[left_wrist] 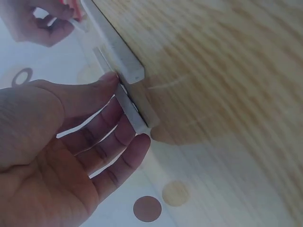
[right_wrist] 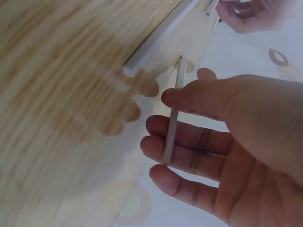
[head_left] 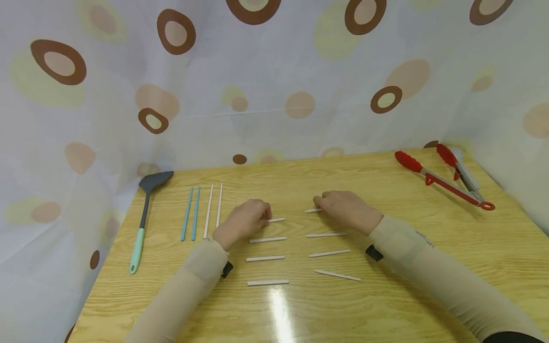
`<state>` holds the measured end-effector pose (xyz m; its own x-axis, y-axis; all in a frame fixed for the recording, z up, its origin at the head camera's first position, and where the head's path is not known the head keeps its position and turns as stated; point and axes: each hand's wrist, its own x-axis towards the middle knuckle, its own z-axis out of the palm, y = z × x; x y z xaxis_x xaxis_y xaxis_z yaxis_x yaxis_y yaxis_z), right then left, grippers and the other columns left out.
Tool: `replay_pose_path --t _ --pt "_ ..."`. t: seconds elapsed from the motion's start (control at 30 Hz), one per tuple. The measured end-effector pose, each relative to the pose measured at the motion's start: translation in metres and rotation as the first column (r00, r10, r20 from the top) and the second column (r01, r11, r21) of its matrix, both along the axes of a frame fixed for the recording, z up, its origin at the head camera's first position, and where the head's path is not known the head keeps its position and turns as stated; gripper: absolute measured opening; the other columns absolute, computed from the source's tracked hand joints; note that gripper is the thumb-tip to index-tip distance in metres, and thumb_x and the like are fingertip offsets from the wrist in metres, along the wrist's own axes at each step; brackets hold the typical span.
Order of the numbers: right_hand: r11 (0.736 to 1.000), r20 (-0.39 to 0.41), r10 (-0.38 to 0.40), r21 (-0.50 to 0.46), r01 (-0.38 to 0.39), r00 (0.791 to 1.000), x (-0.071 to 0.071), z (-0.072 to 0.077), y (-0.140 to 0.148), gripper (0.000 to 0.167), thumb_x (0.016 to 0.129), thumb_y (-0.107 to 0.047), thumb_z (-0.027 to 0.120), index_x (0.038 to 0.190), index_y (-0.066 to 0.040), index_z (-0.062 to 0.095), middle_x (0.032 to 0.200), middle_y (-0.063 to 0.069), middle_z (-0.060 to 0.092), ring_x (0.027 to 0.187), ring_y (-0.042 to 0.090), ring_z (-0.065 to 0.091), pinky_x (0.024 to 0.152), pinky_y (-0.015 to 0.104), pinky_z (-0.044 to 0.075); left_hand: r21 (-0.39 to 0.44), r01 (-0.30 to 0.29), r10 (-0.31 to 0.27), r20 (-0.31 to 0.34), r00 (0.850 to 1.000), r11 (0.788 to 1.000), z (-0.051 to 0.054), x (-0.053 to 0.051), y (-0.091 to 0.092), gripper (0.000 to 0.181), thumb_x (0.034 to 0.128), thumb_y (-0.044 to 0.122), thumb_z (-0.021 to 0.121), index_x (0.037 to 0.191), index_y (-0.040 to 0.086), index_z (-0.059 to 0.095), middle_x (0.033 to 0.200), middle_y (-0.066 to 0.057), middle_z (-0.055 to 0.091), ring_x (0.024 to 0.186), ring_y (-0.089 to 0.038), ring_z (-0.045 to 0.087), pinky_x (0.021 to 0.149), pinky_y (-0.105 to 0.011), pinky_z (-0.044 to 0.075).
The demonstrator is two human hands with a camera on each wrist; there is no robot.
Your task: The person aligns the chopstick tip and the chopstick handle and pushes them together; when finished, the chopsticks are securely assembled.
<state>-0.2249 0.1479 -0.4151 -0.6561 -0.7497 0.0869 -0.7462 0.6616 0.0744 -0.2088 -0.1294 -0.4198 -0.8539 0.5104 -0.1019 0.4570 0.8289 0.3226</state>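
Note:
My left hand (head_left: 246,218) pinches a short white stick (head_left: 276,220) between thumb and fingers, low over the wooden table. In the left wrist view this stick (left_wrist: 129,108) lies along the fingertips, beside another one. Across from it, my right hand (head_left: 346,208) holds a second short white stick (head_left: 312,210) with a tapered end. The right wrist view has that stick (right_wrist: 171,130) under the thumb and across the fingers. Nearer me lie two columns of three similar sticks: blunt sticks (head_left: 265,258) at left, tapered sticks (head_left: 329,253) at right.
Left of my left hand lie two blue sticks (head_left: 187,214) and two long white sticks (head_left: 208,212). A dark turner (head_left: 146,205) with a mint handle lies at the table's left edge. Red-tipped tongs (head_left: 450,185) rest at the back right. A dotted curtain (head_left: 274,71) hangs behind the table.

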Motion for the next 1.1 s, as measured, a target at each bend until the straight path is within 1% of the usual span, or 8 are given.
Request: replay_pose_path --t 0.1,0.2,0.27,0.4,0.5,0.63,0.9,1.1 --pt "1.0 -0.054 -0.004 -0.01 0.003 0.999 -0.001 0.0 -0.001 0.011 0.092 -0.007 0.07 0.091 -0.008 0.06 0.074 0.006 0.055 0.063 0.02 0.057 0.05 0.032 0.049 -0.03 0.003 -0.004 -0.036 0.999 1.0 0.001 0.001 0.0 0.003 0.0971 0.011 0.066 0.098 0.013 0.063 0.093 0.0 0.061 0.084 -0.017 0.058 0.069 -0.033 0.05" --pt "0.999 -0.107 -0.001 -0.044 -0.003 0.994 -0.004 0.001 0.001 0.014 0.09 -0.011 0.074 0.086 -0.008 0.06 0.071 0.005 0.055 0.06 0.021 0.056 0.049 0.033 0.047 -0.032 0.005 -0.008 -0.09 0.996 0.999 0.005 0.001 -0.002 0.003 0.099 0.01 0.062 0.1 0.012 0.06 0.09 -0.002 0.063 0.077 -0.017 0.058 0.063 -0.033 0.049" --pt "0.998 -0.132 0.004 -0.067 -0.013 0.991 -0.005 0.005 0.001 0.016 0.09 -0.011 0.074 0.084 -0.009 0.06 0.07 0.005 0.057 0.059 0.02 0.057 0.05 0.033 0.046 -0.011 0.002 -0.003 -0.13 0.992 1.0 0.01 0.0 -0.002 0.006 0.0985 0.01 0.063 0.103 0.011 0.061 0.092 -0.003 0.066 0.076 -0.017 0.06 0.061 -0.031 0.049" --pt "0.991 -0.163 0.023 -0.127 -0.044 0.986 -0.007 0.018 0.0 0.012 0.088 -0.006 0.075 0.087 -0.008 0.063 0.072 0.005 0.064 0.059 0.021 0.059 0.05 0.032 0.047 0.057 0.003 0.009 -0.203 0.979 0.998 0.024 0.0 -0.003 0.015 0.0967 0.007 0.065 0.111 0.01 0.068 0.102 -0.004 0.07 0.083 -0.018 0.066 0.065 -0.029 0.052" --pt "0.983 -0.162 0.038 -0.173 -0.066 0.986 -0.007 0.027 -0.003 0.012 0.086 -0.005 0.077 0.091 -0.008 0.067 0.077 0.006 0.065 0.062 0.02 0.061 0.052 0.032 0.051 0.091 0.008 0.014 -0.244 0.97 0.996 0.033 0.002 -0.002 0.015 0.0973 0.007 0.064 0.111 0.01 0.07 0.101 -0.003 0.068 0.081 -0.017 0.063 0.065 -0.028 0.051" --pt "0.976 -0.185 0.058 -0.197 -0.095 0.981 -0.005 0.035 -0.007 0.015 0.084 -0.005 0.079 0.094 -0.01 0.069 0.082 0.005 0.061 0.069 0.02 0.061 0.056 0.031 0.052 0.093 0.021 0.008 -0.301 0.954 0.995 0.041 0.006 0.002 0.012 0.0979 0.011 0.064 0.108 0.011 0.072 0.093 0.0 0.06 0.074 -0.013 0.057 0.061 -0.026 0.048" --pt "0.957 -0.194 0.103 -0.247 -0.15 0.976 -0.003 0.045 -0.013 0.013 0.087 -0.007 0.077 0.096 -0.011 0.068 0.088 0.005 0.061 0.075 0.019 0.061 0.059 0.031 0.053 0.059 0.034 -0.01 -0.365 0.931 0.998 0.05 0.01 0.009 0.01 0.0967 0.016 0.066 0.103 0.016 0.073 0.089 0.003 0.059 0.071 -0.01 0.055 0.057 -0.023 0.046" --pt "0.944 -0.179 0.116 -0.284 -0.165 0.977 -0.004 0.048 -0.014 0.013 0.088 -0.005 0.076 0.098 -0.01 0.069 0.088 0.006 0.06 0.074 0.019 0.06 0.06 0.031 0.052 0.088 0.033 0.003 -0.388 0.922 0.996 0.056 0.01 0.01 0.01 0.0956 0.014 0.068 0.103 0.013 0.074 0.089 0.001 0.06 0.075 -0.014 0.058 0.058 -0.024 0.048"
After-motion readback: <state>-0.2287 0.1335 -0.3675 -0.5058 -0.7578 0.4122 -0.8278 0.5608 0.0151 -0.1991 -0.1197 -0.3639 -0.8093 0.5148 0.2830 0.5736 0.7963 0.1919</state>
